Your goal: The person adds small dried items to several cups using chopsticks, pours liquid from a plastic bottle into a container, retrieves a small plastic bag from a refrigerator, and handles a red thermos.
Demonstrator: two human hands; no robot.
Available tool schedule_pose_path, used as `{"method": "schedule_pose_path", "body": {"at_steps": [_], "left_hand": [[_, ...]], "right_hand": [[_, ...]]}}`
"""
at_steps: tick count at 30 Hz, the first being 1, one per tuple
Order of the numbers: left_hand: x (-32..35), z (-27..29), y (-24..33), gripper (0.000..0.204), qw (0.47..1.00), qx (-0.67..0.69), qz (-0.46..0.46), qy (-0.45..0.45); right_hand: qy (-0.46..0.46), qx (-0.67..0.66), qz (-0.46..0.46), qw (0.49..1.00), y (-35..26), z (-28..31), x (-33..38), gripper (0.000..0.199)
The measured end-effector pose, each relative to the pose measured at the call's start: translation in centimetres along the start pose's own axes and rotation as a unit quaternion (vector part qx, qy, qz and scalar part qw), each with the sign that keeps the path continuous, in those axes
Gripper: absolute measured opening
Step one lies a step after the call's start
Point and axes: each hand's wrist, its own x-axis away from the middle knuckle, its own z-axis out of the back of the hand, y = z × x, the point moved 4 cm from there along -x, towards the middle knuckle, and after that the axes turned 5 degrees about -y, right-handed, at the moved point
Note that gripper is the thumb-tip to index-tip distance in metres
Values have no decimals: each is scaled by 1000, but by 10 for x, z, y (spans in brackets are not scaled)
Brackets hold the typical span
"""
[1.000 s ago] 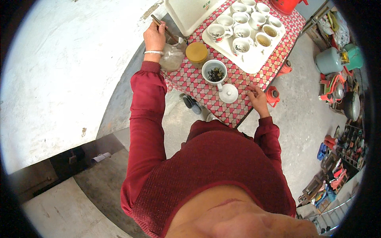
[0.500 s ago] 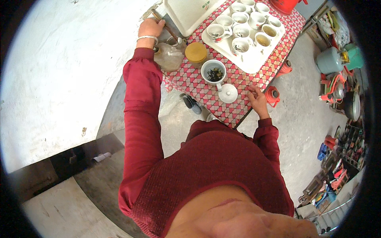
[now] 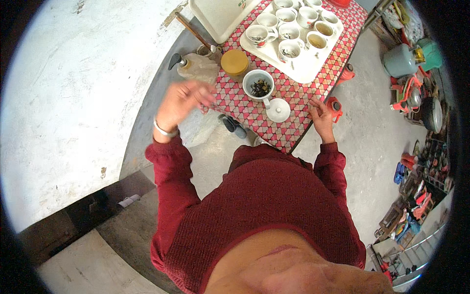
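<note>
My left hand (image 3: pixel 183 100) hovers beside the table's left edge, its fingers stretched out and blurred, with nothing seen in them. Just beyond it stand a clear plastic bag (image 3: pixel 199 69) and a pump bottle with a dark head (image 3: pixel 176 61). A brown stick (image 3: pixel 195 30) leans up out of a small container there. At the table's right edge rests my right hand (image 3: pixel 321 117), fingers apart and empty. Between the hands are a white mug (image 3: pixel 246 92) with dark tea leaves in it, its white lid (image 3: pixel 278 110) lying on the cloth, and a jar with a yellow lid (image 3: pixel 234 61).
A white tray (image 3: pixel 307 73) holds several cups, some with leaves, some with yellowish liquid. Another tray (image 3: pixel 208 22) leans at the wall. The table has a red heart-patterned cloth (image 3: pixel 281 134). Red flasks (image 3: pixel 335 108) stand on the floor at right, near a gas cylinder (image 3: pixel 399 61).
My left hand has let go of the brown stick and come back toward me, past the plastic bag. My right hand stays at the table edge. The view has shifted slightly.
</note>
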Motion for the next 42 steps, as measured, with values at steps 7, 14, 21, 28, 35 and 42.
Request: {"method": "schedule_pose_path", "body": {"at_steps": [7,14,21,28,35,42], "left_hand": [[3,-128,-56,26,941,144,53,-301],[-2,-223,-51,27,935,3,-59,-350],[-12,-320,-21,29,943,32,7,-331],[-39,-438,30,28,938,-94,-121,-311],[-44,-489,35,31,936,-99,-79,-328],[-65,-502,42,35,946,-128,-151,-255]], "right_hand": [[2,-42,-14,999,-7,-5,28,31],[-10,64,-17,998,-10,25,56,32],[-27,113,28,993,32,112,91,33],[-5,226,-12,974,101,256,192,18],[32,96,-145,984,123,315,252,19],[10,76,-148,986,123,306,214,29]]}}
